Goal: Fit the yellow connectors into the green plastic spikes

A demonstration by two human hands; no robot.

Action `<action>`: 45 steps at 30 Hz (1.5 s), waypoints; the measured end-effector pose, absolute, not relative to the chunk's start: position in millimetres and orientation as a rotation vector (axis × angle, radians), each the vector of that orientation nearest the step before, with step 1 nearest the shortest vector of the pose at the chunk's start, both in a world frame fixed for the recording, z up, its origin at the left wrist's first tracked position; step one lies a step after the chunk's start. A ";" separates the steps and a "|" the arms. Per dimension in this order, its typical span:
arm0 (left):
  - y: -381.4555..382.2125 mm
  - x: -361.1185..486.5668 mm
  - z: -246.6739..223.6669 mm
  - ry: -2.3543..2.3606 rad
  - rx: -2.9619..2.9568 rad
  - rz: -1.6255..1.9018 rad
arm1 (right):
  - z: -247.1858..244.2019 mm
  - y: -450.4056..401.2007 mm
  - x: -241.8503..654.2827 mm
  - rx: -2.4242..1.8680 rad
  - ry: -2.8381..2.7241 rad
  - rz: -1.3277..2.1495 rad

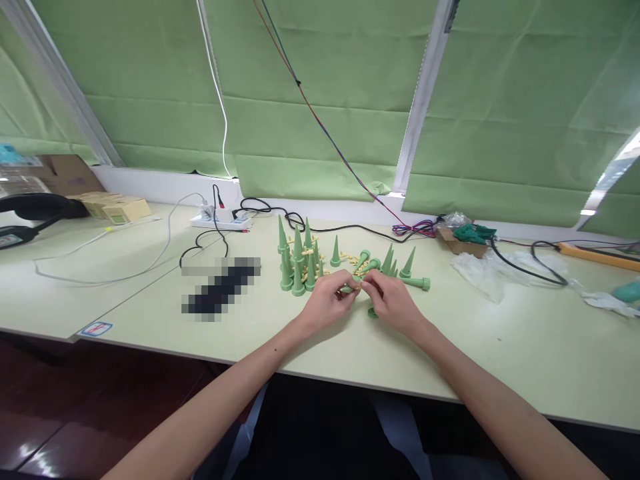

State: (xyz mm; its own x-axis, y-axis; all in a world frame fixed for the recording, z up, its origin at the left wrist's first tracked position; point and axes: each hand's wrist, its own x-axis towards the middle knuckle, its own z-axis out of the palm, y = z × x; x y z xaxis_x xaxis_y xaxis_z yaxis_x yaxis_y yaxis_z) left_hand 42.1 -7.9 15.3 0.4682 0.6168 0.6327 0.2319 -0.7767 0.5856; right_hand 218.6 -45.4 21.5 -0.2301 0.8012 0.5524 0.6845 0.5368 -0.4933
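Note:
My left hand [327, 297] is closed around a green plastic spike [347, 289], mostly covered by the fingers. The right hand [393, 300] meets it fingertip to fingertip, pinching what looks like a small yellow piece [359, 286]. To the left of my hands stands a cluster of upright green cone spikes [298, 267], some with yellow crosspieces. Small loose yellow pieces [348, 258] lie behind my hands. Several more spikes lie or stand beyond the right hand, among them a lying spike [417, 283]. A green round end [373, 313] shows under the right hand.
A pixelated dark object [220, 290] lies left of the spikes. Behind it are a power strip [220, 221] and black cables. Clear plastic bags [480, 273] and a small cardboard box [463, 245] sit at right. Headphones [40, 210] and yellowish boxes [125, 211] are far left.

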 end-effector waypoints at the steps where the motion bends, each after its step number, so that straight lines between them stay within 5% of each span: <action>1: -8.0 42.1 15.3 0.714 2.299 1.232 | 21.0 -45.2 218.7 -1.206 -1.981 0.182; 45: -8.3 41.5 9.1 0.712 2.479 1.234 | 13.0 -39.2 217.1 -1.268 -1.961 0.079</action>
